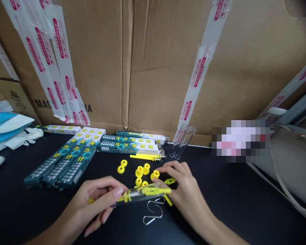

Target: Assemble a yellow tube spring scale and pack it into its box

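Note:
My left hand (104,200) is closed around a clear-tube spring scale (135,194), with a metal spring and yellow parts inside, held nearly level above the table. My right hand (185,185) reaches in from the right, its thumb and index finger closed on a yellow plastic cap (155,175). Beside that cap stand other yellow caps (139,171), and two yellow rings (121,169) lie further left. Metal S-shaped hooks (153,215) lie below the tube. A yellow strip (168,200) is partly hidden by my right hand.
Printed spring-scale boxes (73,156) lie on the black table (132,231), with more boxes (129,147) behind. Yellow spring inserts (145,157) lie in front of these. Clear empty tubes (181,143) lean against a large taped carton (155,68). A grey bag (290,163) is at right.

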Tool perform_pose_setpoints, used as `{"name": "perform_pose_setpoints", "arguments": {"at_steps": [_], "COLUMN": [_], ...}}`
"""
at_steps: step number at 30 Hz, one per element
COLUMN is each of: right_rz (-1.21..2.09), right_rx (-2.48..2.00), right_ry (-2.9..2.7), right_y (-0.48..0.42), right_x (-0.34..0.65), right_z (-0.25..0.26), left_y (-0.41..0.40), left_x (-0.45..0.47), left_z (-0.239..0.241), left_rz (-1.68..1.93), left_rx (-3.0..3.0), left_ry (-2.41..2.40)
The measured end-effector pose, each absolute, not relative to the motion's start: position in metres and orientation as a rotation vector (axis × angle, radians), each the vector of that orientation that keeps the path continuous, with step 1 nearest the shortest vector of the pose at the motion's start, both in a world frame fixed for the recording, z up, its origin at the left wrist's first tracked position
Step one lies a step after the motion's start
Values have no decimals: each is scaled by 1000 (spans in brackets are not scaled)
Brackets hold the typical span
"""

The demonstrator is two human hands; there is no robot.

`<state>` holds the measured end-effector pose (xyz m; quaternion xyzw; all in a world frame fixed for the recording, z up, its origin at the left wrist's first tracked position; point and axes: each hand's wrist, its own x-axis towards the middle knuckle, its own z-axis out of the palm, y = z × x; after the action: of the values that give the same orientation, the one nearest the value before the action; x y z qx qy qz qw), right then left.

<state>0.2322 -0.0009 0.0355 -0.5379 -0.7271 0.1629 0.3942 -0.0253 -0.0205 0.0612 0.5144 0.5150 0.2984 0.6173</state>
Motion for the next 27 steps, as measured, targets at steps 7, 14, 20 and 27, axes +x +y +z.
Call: {"name": "perform_pose_setpoints", "arguments": {"at_steps": [7, 14, 20, 27], "right_rz": [686, 752, 939, 1149], "right_rx": [-1256, -1290, -1310, -1281], "right_ry": [-1618, -1699, -1568, -1359], "right_y": [-27, -43, -42, -44], "right_x": [244, 257, 257, 250], "right_z": [42, 55, 55, 60], "left_y": [-20, -22, -22, -21], "left_x": [-24, -21, -21, -18], "left_z": [61, 58, 57, 58], "left_rz": [749, 890, 957, 1067], "left_rx": [1164, 1176, 1150, 1141], "left_ry": [1170, 1134, 1147, 1126]}}
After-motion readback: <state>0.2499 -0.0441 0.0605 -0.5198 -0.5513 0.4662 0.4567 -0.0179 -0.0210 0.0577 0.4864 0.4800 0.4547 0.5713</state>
